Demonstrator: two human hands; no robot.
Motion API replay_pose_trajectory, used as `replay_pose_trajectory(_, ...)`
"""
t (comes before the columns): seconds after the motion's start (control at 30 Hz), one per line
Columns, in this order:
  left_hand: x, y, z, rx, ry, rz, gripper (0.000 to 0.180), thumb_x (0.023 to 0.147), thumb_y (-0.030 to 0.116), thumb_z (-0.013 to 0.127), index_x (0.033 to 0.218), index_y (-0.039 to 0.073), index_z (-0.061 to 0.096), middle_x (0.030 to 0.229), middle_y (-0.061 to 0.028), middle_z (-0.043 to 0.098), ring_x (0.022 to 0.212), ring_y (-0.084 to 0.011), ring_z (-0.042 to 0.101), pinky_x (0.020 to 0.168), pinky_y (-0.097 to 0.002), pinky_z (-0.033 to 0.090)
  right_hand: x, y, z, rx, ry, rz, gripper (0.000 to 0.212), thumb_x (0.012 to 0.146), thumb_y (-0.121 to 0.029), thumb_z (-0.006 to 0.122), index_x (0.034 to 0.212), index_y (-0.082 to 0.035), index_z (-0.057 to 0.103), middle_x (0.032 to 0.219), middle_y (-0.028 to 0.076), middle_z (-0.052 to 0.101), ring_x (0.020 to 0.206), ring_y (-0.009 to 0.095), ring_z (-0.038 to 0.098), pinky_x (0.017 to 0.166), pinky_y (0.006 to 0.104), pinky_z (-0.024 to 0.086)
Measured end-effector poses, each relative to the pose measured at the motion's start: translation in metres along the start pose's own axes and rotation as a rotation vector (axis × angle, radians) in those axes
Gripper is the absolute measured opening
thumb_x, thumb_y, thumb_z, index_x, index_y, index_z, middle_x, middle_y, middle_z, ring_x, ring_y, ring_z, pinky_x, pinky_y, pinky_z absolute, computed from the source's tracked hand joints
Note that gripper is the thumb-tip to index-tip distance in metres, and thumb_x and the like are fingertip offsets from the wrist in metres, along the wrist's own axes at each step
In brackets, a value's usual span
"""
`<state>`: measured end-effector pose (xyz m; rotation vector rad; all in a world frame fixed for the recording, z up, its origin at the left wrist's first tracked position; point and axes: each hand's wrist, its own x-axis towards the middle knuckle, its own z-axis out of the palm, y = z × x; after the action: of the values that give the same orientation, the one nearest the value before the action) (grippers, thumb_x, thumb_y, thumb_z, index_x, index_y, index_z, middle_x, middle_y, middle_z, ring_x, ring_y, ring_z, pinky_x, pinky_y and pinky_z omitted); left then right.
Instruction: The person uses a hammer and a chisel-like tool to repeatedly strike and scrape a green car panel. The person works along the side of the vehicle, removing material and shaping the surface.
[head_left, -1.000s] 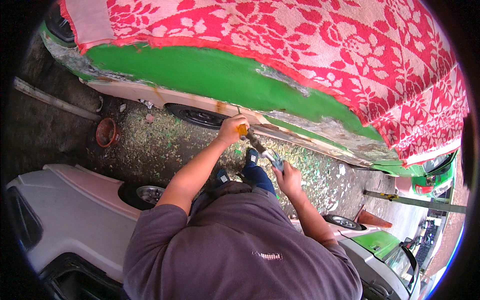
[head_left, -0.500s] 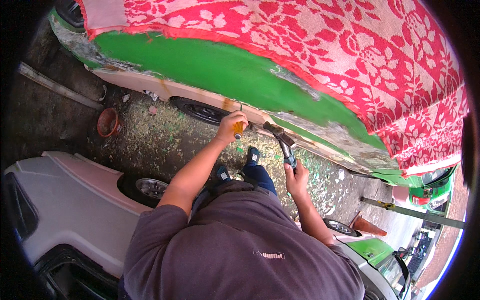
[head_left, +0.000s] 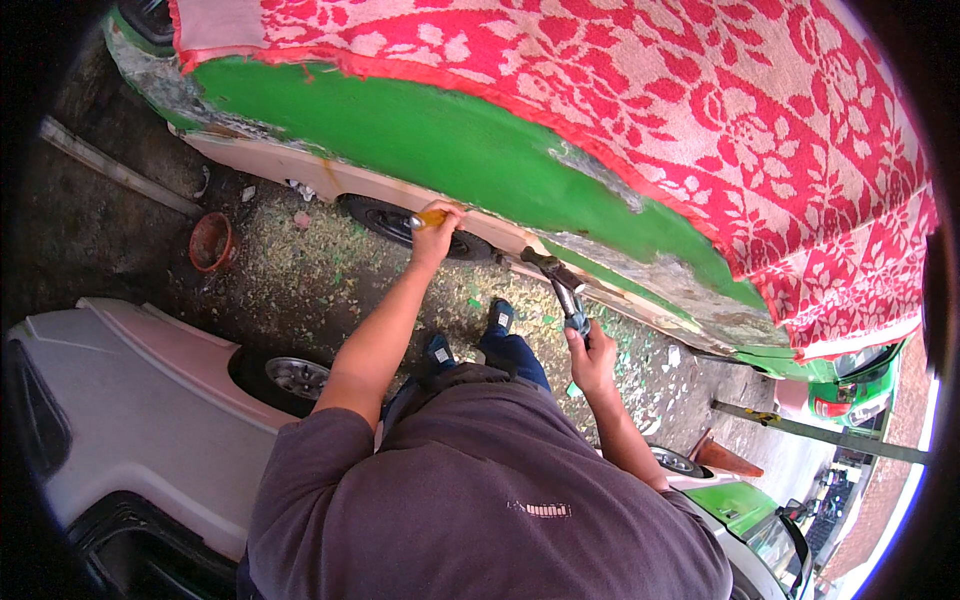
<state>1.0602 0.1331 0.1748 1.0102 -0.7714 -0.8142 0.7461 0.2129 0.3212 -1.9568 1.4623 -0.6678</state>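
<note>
My left hand point(head_left: 437, 236) is closed around a yellow-handled tool point(head_left: 432, 218) like a chisel or screwdriver. Its metal-capped butt points left, and the fingers hide its other end. This hand is at the lower side of a green and cream car body point(head_left: 400, 130), by a dark wheel point(head_left: 382, 219); whether the tool touches the panel I cannot tell. Lower and to the right, my right hand point(head_left: 594, 360) grips a hammer point(head_left: 571, 303) by its handle. The dark hammer head is up, close in front of the car's lower side.
A red floral cloth point(head_left: 640, 80) covers the car's upper part. Paint chips litter the ground point(head_left: 300, 250) around my feet. An orange-brown pot point(head_left: 210, 243) stands at the left. Behind me are a grey-white car point(head_left: 150, 390) and a green-and-white one point(head_left: 735, 503), beside an orange cone point(head_left: 727, 457).
My left hand has moved left and closer to the car, and the yellow handle has turned from pointing down to pointing left. My right hand and the hammer have hardly moved.
</note>
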Motion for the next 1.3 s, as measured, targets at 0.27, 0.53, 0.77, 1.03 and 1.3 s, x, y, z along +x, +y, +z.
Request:
replay_pose_trajectory(0.27,0.018,0.004,-0.012,-0.164,0.173,-0.211,0.005,0.085,-0.001,0.057,0.088,0.004,0.056,0.084,-0.0110,0.068,0.062,-0.0149,0.063,0.058,-0.0245,0.049,0.010,-0.007,-0.003,-0.013,-0.041,0.049,0.031,0.089,-0.028,0.068,0.082,0.000,0.057,0.060,0.017,0.055,0.052,0.031,0.052,0.052,0.0389,0.042)
replay_pose_trajectory(0.53,0.029,-0.004,-0.025,-0.313,0.147,-0.245,0.006,0.084,0.001,0.055,0.086,0.006,0.052,0.090,-0.0131,0.069,0.063,-0.0148,0.062,0.060,-0.0272,0.049,0.025,-0.010,-0.009,-0.080,-0.049,0.053,0.033,0.088,-0.029,0.069,0.081,0.000,0.055,0.061,0.017,0.055,0.052,0.033,0.052,0.053,0.0393,0.042)
replay_pose_trajectory(0.77,0.026,-0.017,-0.043,-0.458,0.052,-0.246,0.010,0.079,-0.002,0.053,0.085,0.005,0.051,0.090,-0.0167,0.065,0.068,-0.0181,0.055,0.065,-0.0299,0.045,0.047,0.004,-0.015,-0.034,-0.083,0.115,0.036,0.088,-0.031,0.070,0.078,0.000,0.055,0.057,0.015,0.053,0.049,0.028,0.048,0.051,0.0390,0.040)
replay_pose_trajectory(1.03,0.021,-0.021,-0.057,-0.523,0.046,-0.240,0.014,0.072,-0.005,0.051,0.082,0.005,0.051,0.094,-0.0182,0.063,0.075,-0.0196,0.050,0.071,-0.0322,0.042,0.083,-0.008,-0.025,-0.048,-0.188,0.017,0.037,0.088,-0.032,0.069,0.079,0.001,0.055,0.057,0.015,0.052,0.050,0.028,0.045,0.051,0.0388,0.040)
replay_pose_trajectory(1.3,0.010,-0.031,-0.069,-0.538,-0.112,-0.287,0.012,0.075,-0.004,0.054,0.080,0.006,0.055,0.109,-0.0155,0.062,0.081,-0.0186,0.054,0.077,-0.0303,0.045,0.095,-0.033,-0.012,-0.144,-0.264,0.003,0.036,0.086,-0.032,0.070,0.080,0.001,0.056,0.057,0.016,0.052,0.050,0.029,0.048,0.052,0.0406,0.040)
